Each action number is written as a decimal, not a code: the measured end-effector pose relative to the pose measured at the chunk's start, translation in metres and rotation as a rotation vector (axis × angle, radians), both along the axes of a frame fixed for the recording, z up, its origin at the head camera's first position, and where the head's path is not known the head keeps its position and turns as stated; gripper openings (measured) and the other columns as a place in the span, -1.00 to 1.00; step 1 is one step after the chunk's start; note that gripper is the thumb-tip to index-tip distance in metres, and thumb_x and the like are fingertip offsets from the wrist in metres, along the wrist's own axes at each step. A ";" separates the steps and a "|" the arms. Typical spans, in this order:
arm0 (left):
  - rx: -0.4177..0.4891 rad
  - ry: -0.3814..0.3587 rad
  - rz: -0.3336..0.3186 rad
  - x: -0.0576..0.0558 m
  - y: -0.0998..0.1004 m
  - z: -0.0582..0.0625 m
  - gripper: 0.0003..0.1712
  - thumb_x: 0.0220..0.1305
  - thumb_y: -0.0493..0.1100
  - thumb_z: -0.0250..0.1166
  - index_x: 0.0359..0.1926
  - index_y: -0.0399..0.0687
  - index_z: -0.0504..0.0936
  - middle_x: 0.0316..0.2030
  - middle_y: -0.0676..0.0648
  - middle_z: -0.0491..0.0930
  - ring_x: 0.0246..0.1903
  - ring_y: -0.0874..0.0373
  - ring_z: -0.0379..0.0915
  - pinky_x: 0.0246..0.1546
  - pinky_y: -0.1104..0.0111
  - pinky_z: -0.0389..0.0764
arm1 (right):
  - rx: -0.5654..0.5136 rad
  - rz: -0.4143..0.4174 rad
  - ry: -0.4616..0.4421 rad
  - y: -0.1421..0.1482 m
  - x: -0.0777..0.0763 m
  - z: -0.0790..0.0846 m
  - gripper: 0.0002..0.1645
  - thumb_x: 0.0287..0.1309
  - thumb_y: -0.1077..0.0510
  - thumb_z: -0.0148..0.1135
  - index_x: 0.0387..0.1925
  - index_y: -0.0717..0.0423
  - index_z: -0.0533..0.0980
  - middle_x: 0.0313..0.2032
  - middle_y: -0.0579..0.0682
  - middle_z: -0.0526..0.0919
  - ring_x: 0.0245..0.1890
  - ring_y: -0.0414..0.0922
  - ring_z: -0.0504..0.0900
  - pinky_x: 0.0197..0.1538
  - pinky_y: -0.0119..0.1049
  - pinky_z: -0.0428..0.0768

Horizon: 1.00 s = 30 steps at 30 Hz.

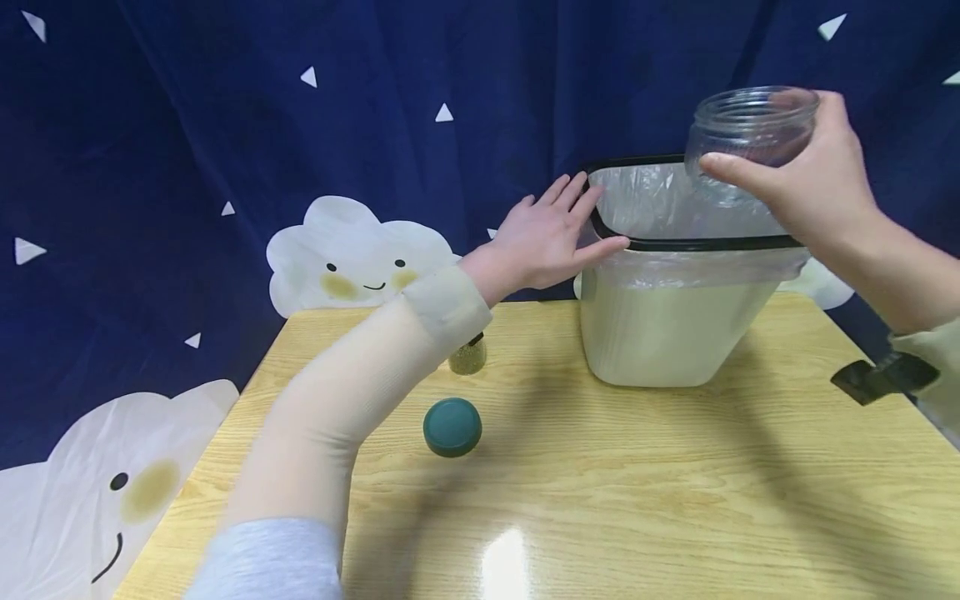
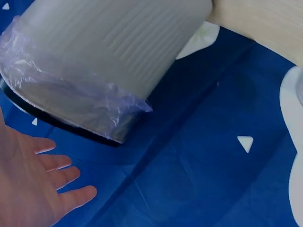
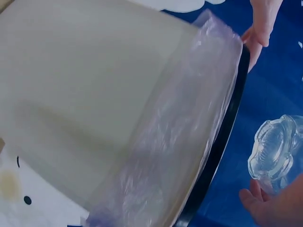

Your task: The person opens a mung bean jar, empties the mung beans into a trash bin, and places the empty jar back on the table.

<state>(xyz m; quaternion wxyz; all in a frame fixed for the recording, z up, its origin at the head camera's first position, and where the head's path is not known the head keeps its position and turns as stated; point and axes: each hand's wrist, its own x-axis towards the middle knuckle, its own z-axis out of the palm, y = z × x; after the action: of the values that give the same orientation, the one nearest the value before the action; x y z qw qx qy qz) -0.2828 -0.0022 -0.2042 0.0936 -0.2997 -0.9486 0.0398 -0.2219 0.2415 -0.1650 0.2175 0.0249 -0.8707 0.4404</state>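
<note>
My right hand (image 1: 828, 175) grips a clear glass jar (image 1: 738, 137) over the open top of a cream trash bin (image 1: 667, 325). The jar has a threaded, uncovered mouth and looks empty. From the right wrist view, the scalloped base of the jar (image 3: 270, 149) shows above the fingers. At the bin's left side is my left hand (image 1: 551, 233), fingers spread and straight, by the black rim (image 1: 712, 244); whether it touches is hard to tell. A thin plastic liner (image 3: 161, 127) folds over the rim.
A round teal lid (image 1: 452, 427) lies on the wooden table (image 1: 637, 492). Behind it stands a small container (image 1: 468, 357), partly covered by the left sleeve. A dark blue curtain (image 1: 510, 67) with white clouds and triangles hangs behind the table.
</note>
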 end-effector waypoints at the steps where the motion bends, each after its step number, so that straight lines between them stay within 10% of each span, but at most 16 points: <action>1: -0.001 0.007 0.001 0.000 -0.003 0.001 0.02 0.27 0.58 -0.39 0.56 0.11 -0.16 0.53 -0.02 -0.25 0.48 0.14 -0.34 0.38 0.09 0.03 | 0.004 0.002 0.001 -0.002 0.001 -0.001 0.02 0.13 -0.06 0.37 0.46 -0.11 -0.03 0.32 0.06 0.15 0.16 -0.17 0.26 0.25 -0.39 0.29; 13: -0.015 0.030 0.030 0.005 -0.056 -0.005 0.01 0.30 0.56 -0.35 0.55 0.07 -0.15 0.52 -0.04 -0.22 0.48 0.11 -0.35 0.38 0.03 -0.02 | 0.003 0.084 0.029 -0.029 0.006 -0.014 0.04 0.03 -0.04 0.44 0.43 0.01 0.08 0.25 0.11 0.28 0.08 -0.08 0.32 0.06 -0.42 0.32; 30: 0.090 0.033 -0.029 0.050 -0.123 -0.040 -0.01 0.33 0.50 -0.21 0.55 0.02 -0.07 0.51 -0.09 -0.13 0.48 0.07 -0.28 0.35 -0.05 0.04 | -0.144 0.434 0.080 -0.069 0.042 -0.054 -0.14 -0.01 0.38 0.42 0.30 0.12 0.21 0.05 -0.07 0.50 -0.06 -0.22 0.53 -0.16 -0.55 0.53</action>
<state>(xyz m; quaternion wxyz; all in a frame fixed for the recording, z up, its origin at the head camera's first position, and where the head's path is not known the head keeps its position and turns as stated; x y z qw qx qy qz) -0.2324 -0.1257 -0.2439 0.1232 -0.3081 -0.9433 0.0009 -0.1797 0.1722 -0.2192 0.1535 0.2133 -0.8020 0.5364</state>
